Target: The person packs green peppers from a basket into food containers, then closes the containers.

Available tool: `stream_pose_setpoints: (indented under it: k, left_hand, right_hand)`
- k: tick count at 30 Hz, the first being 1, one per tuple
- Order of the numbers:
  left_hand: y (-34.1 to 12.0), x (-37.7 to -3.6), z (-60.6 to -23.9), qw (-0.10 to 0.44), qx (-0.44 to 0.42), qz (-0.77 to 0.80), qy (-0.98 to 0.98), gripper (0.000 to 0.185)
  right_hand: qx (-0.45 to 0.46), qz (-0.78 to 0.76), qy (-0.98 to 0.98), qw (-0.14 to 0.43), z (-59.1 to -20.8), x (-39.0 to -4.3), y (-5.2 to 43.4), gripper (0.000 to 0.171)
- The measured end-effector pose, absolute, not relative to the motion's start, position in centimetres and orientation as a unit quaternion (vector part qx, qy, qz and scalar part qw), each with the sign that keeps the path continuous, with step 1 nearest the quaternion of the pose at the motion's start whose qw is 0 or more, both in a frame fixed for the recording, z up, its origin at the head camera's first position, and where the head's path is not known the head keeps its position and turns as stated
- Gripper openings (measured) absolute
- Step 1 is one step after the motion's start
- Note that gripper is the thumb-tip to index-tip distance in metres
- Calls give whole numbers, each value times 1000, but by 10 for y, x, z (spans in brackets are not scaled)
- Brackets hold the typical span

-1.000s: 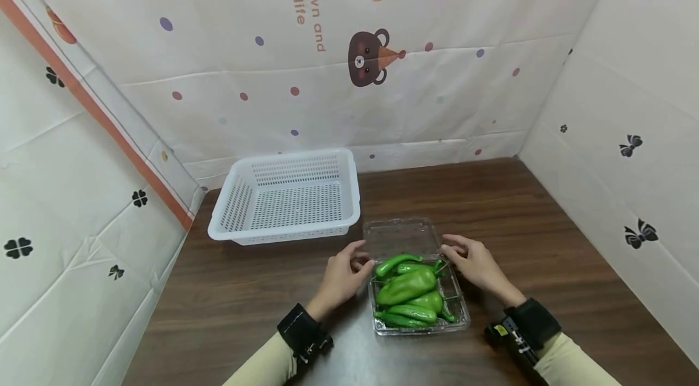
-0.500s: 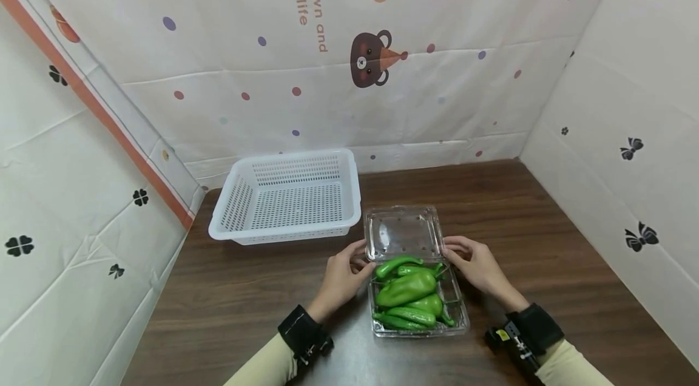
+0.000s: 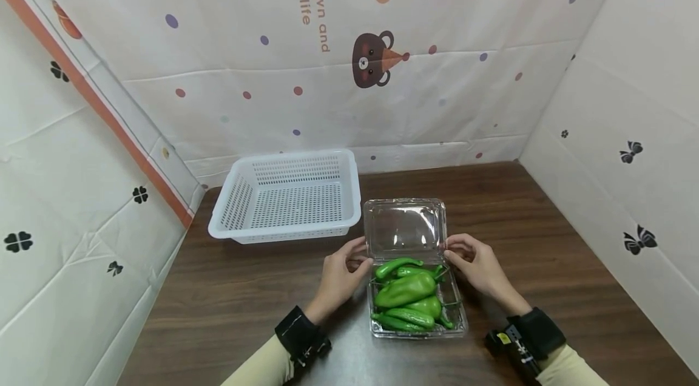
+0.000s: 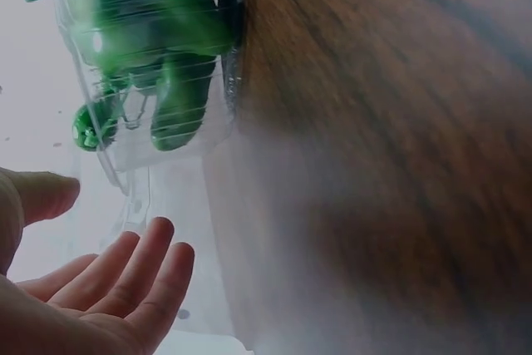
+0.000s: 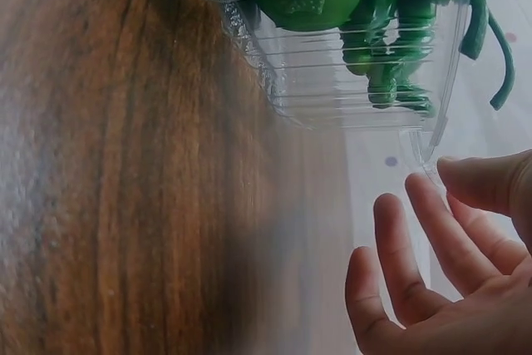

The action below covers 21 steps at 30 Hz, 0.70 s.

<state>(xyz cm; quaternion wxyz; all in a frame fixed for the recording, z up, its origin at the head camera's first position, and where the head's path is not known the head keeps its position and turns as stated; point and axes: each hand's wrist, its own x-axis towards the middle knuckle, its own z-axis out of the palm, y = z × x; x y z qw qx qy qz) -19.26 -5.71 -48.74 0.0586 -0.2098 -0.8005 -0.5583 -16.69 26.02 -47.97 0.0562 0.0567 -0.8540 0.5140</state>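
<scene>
A clear plastic clamshell box (image 3: 463, 326) stands on the table, filled with several green peppers (image 3: 405, 290). Its hinged lid (image 3: 404, 225) is raised behind the box, leaning back. My left hand (image 3: 340, 277) is at the lid's lower left corner; in the left wrist view its thumb and straight fingers (image 4: 158, 259) are spread apart near the lid's edge. On the other side my right hand (image 3: 477, 264) pinches the lid's lower right edge near the hinge. In the right wrist view thumb and forefinger (image 5: 445, 222) come together there, the other fingers loosely bent.
A white perforated basket (image 3: 286, 232) stands at the back left of the brown wooden table (image 3: 229, 295), to the left of the lid. Patterned white sheets (image 3: 273, 113) line the back and both sides.
The lid has swung up from lying low behind the box to a steeper angle. My hands have barely shifted with it. Box, peppers and basket keep their places.
</scene>
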Motion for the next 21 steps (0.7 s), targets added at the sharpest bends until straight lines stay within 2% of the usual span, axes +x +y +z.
stream_pose_setpoints:
  k: [9, 21]
  left_hand:
    - [-62, -188, -472, 63, -184, -593, -782, 33]
    - [-69, -186, -467, 56, -177, -590, -786, 30]
  right_hand:
    - [101, 496, -856, 109, -476, -168, 256, 16]
    - [125, 475, -862, 128, -472, -172, 252, 14]
